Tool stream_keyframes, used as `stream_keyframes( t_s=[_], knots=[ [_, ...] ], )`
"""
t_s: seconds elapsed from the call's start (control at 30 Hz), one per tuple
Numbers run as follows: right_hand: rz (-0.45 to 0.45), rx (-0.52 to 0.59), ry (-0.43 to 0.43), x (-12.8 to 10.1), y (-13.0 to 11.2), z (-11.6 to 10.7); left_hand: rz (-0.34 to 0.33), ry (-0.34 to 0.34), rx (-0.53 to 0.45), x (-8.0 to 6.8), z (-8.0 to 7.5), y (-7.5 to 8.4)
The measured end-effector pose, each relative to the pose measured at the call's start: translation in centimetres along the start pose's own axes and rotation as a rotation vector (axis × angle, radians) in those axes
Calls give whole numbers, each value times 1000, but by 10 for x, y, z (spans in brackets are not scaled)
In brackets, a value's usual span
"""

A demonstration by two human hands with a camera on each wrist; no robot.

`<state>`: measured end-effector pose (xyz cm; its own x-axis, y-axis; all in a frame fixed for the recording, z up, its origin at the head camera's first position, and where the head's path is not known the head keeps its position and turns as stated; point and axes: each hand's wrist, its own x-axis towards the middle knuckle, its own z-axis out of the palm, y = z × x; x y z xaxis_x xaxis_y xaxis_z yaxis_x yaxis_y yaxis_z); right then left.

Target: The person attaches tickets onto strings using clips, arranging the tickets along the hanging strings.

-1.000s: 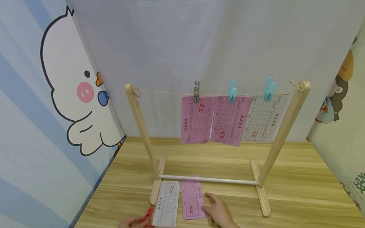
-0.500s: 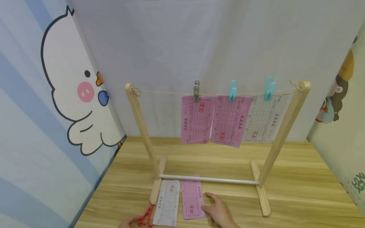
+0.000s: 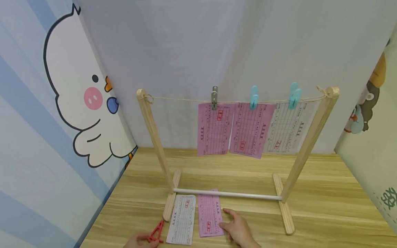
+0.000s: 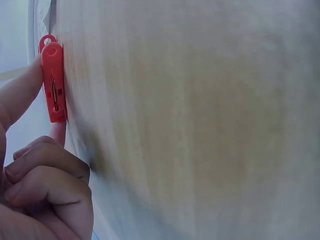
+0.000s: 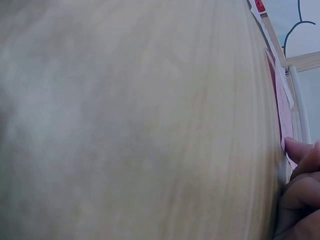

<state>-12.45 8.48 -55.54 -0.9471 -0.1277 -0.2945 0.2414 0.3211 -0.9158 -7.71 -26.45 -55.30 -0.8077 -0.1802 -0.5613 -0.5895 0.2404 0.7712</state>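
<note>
At the front edge of the head view my left hand [image 3: 141, 240] pinches a red clothespin [image 3: 156, 231] between thumb and index finger. In the left wrist view that red clothespin [image 4: 53, 82] sits close over the tabletop, the other fingers curled below it. Just right of it lies a white printed slip [image 3: 182, 219], flat on the table. Beside that is a pink printed slip [image 3: 210, 215], its far end under the rack's white bar. My right hand [image 3: 239, 230] rests at the pink slip's right edge, thumb tip touching it and index finger stretched forward.
A wooden rack with a white crossbar [image 3: 227, 194] stands on the table [image 3: 328, 193]. Along its string hang a pink slip [image 3: 214, 134] under a grey clip [image 3: 214, 98], another pink slip [image 3: 250, 132] and a white slip [image 3: 283, 131] under light-blue clips [image 3: 254, 97].
My left hand has shifted slightly left with the red clothespin, which has turned a little and moved off the white slip's edge. The right hand stays at the pink slip.
</note>
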Motion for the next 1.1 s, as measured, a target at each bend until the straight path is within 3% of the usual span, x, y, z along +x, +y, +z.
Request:
stream_keyframes(
  t_s=[0.23, 0.4, 0.5, 0.7, 0.93, 1.1],
  knots=[
    [0, -11, 4, 1, -1, 0, 86, 104, 227, -2, 2, 10],
    [-6, -15, 8, 2, -1, 1, 119, 123, 333, -2, 4, 16],
    [-2, -15, 7, 2, -1, 1, 136, 132, 324, -4, 6, 16],
    [-9, -4, 7, 1, 0, 1, 126, 164, 205, -7, 14, 15],
    [7, 3, 10, 0, 3, 1, 115, 229, 299, -7, 22, 14],
    [2, 11, 15, 0, 6, 2, 71, 208, 322, -7, 21, 13]
  ],
)
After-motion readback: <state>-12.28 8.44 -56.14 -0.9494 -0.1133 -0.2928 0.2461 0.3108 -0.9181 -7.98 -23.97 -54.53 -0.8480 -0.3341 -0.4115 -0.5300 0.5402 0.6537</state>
